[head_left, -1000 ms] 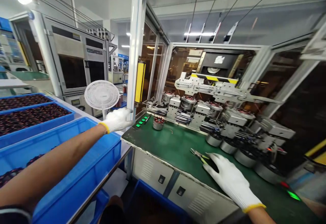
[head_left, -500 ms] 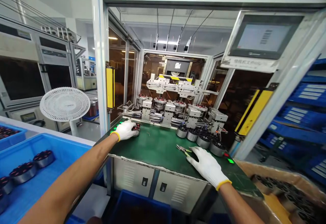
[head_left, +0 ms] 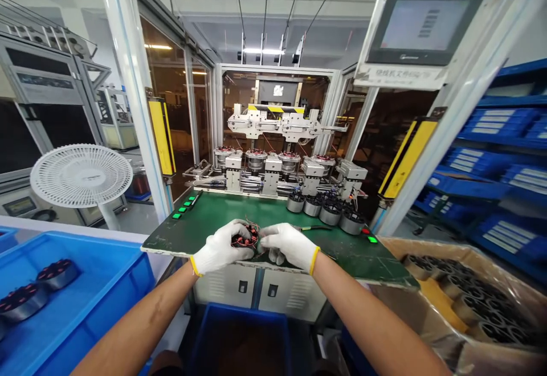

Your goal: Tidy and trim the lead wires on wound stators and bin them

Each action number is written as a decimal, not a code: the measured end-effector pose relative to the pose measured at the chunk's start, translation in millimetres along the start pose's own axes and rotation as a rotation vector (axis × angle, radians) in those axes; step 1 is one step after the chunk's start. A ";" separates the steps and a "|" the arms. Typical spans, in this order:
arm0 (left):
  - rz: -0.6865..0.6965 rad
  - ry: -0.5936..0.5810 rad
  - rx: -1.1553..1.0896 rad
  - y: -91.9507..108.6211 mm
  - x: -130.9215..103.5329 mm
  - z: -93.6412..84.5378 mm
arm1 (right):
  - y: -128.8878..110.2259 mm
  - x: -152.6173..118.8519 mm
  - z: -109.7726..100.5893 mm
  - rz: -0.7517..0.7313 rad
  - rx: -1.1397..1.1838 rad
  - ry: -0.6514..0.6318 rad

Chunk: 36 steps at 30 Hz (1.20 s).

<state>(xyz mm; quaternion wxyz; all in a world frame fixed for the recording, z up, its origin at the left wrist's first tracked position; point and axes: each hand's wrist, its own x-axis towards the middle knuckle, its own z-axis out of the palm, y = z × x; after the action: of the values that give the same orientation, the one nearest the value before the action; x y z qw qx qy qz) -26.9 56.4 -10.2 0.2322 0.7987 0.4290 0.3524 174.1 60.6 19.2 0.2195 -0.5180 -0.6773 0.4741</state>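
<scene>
Near the front edge of the green worktop, a motor stator [head_left: 244, 239] with red copper windings and loose wire ends is held up between my gloved hands. My left hand [head_left: 222, 246] is wrapped round its left side. Against its right side, my right hand [head_left: 288, 245] has its fingers curled in; which part they grip is hidden. Just behind my right hand lie cutting pliers [head_left: 316, 228], partly covered. A row of several unwound stators [head_left: 330, 213] with black tops stands to the right, before the winding machine [head_left: 271, 175].
A blue bin [head_left: 106, 268] with wound stators stands at left, beside a white fan [head_left: 81, 175]. At right is a carton [head_left: 399, 246] of bare stators. Green-lit buttons [head_left: 182, 209] sit on the worktop's left. Below is another blue bin [head_left: 205, 330].
My left hand has brought the stator from the worktop's left to its front middle. My right hand has left the pliers and moved left to the stator. The view has shifted.
</scene>
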 end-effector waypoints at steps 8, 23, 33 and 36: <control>-0.067 0.023 0.059 4.2 -5.0 -1.5 | 1.2 -11.2 -60.1 0.052 -0.689 0.568; -0.003 0.154 0.466 9.3 -9.7 0.5 | 8.1 -27.6 -17.6 -0.206 -1.336 0.363; 0.036 0.258 0.635 61.4 15.1 8.6 | -13.7 -38.0 -4.8 -0.393 -1.480 0.743; 0.042 0.077 0.509 57.0 24.1 -0.7 | -14.2 -35.2 -3.9 -0.425 -1.490 0.807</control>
<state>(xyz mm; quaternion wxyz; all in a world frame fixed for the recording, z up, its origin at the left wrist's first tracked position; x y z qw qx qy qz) 11.6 47.0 37.4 -0.0002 0.8262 0.4958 0.2676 183.0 30.0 40.2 0.1306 -0.5177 -0.7638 -0.3626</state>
